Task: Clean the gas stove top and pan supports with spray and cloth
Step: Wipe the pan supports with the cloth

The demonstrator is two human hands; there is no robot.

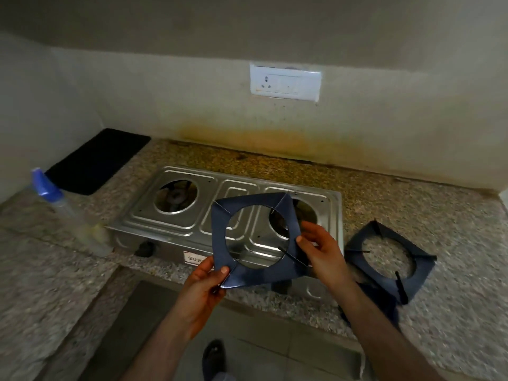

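Pan support [254, 239], dark and square with a round opening, held tilted at frame centre above the steel gas stove [192, 215]. Left hand [204, 281] pinches its lower corner, thumb on top; right hand [320, 250] grips its right edge with curled fingers. Second pan support [390, 257] lies on the speckled worktop [453, 243] at right. Spray bottle [59, 213] stands at left, near a dark mat [96, 160].
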